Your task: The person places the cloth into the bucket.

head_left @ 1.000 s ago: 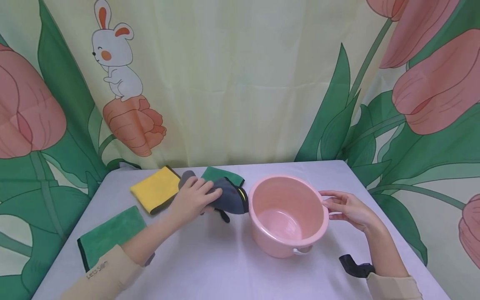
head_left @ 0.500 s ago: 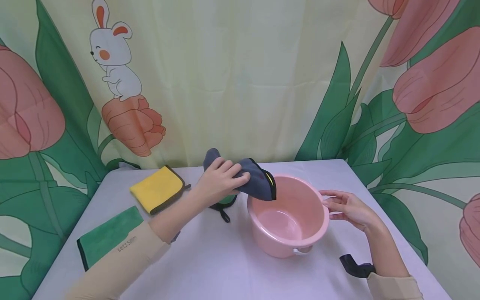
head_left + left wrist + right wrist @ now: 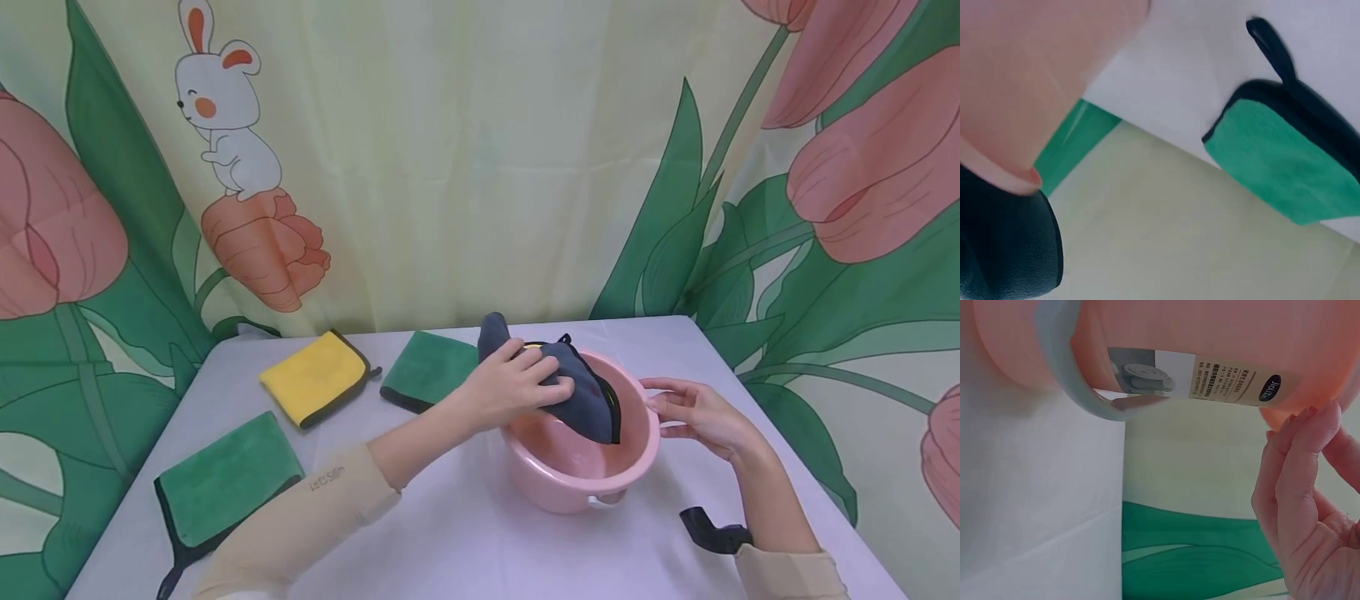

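My left hand (image 3: pixel 517 385) grips a folded dark grey-blue towel (image 3: pixel 581 396) with black edging and a strip of yellow showing. The towel hangs over the mouth of a pink bucket (image 3: pixel 551 483), its lower corner inside the rim. In the left wrist view the dark towel (image 3: pixel 1007 244) shows beside the bucket (image 3: pixel 1035 75); the left hand is out of sight there. My right hand (image 3: pixel 693 417) holds the bucket's right rim between thumb and fingers. In the right wrist view, the right hand's fingertips (image 3: pixel 1304 422) meet the rim near a printed label (image 3: pixel 1210 378).
A yellow towel (image 3: pixel 311 379) and two green towels lie folded on the white-covered table (image 3: pixel 450 533), one green towel (image 3: pixel 225 479) at front left, the other green towel (image 3: pixel 427 367) behind my left forearm. A printed curtain (image 3: pixel 465 167) hangs behind. The bucket has a whitish handle (image 3: pixel 1060 362).
My left hand has carried the dark towel rightward from the table over the bucket, uncovering the green towel that lay behind it. My right hand has stayed at the rim.
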`<action>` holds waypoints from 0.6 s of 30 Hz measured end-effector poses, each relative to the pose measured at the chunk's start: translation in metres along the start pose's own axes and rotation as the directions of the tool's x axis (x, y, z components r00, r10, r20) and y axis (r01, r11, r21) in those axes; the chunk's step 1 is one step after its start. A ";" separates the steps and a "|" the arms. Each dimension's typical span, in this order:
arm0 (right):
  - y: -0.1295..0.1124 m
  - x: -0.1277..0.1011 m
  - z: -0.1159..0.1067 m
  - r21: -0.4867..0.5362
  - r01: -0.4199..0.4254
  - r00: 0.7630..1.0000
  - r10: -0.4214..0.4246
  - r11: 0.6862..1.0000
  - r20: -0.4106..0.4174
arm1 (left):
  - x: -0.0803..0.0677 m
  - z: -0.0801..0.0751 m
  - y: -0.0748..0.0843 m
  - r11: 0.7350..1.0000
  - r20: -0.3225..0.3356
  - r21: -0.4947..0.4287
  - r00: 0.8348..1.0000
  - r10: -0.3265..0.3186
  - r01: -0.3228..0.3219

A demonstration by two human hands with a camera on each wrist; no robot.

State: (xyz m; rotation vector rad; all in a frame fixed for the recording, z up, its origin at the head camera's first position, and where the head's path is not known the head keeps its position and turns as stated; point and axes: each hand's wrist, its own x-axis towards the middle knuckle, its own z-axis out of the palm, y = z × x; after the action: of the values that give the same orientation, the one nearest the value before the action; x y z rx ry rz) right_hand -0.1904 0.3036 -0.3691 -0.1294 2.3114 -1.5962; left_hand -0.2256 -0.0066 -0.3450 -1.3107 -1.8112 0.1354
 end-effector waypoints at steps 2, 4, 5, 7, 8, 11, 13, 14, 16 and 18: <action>0.000 0.000 0.000 0.000 -0.005 1.000 0.005 1.000 0.001 | 0.004 0.002 0.006 1.000 0.043 -0.018 0.999 0.015 -0.014; 0.000 0.000 0.000 -0.003 -0.008 1.000 0.008 1.000 0.001 | 0.007 0.004 0.012 0.999 0.105 -0.040 0.994 0.031 -0.027; 0.000 0.000 0.000 -0.004 -0.010 1.000 0.010 1.000 0.000 | 0.010 0.004 0.015 0.998 0.134 -0.057 0.990 0.036 -0.028; 0.001 0.000 -0.001 -0.006 -0.009 1.000 0.009 1.000 0.002 | 0.014 0.005 0.020 0.996 0.205 -0.084 0.977 0.050 -0.033; 0.001 0.000 -0.001 -0.008 -0.008 1.000 0.008 1.000 0.002 | 0.016 0.005 0.023 0.995 0.243 -0.096 0.969 0.055 -0.032; 0.001 0.001 -0.001 -0.007 -0.006 1.000 0.006 1.000 0.003 | 0.020 0.007 0.029 0.992 0.350 -0.124 0.934 0.071 -0.029; 0.001 0.001 0.000 -0.005 -0.005 1.000 0.005 1.000 0.001 | 0.022 0.010 0.032 0.991 0.404 -0.135 0.912 0.075 -0.021; 0.001 0.001 0.000 -0.004 -0.004 1.000 0.004 1.000 0.001 | 0.023 0.011 0.033 0.990 0.423 -0.140 0.903 0.074 -0.016; 0.001 0.001 0.000 -0.004 -0.003 1.000 0.003 1.000 0.001 | 0.024 0.015 0.034 0.989 0.440 -0.149 0.895 0.071 -0.006; 0.002 0.000 -0.001 -0.005 -0.003 1.000 0.003 1.000 0.000 | 0.025 0.019 0.035 0.988 0.447 -0.153 0.892 0.071 -0.002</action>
State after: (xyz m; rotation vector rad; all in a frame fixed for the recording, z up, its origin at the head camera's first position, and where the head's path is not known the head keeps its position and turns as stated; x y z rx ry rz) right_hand -0.1906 0.3049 -0.3708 -0.1279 2.3144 -1.5893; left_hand -0.2148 0.0365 -0.3609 -1.5102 -2.2231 0.3572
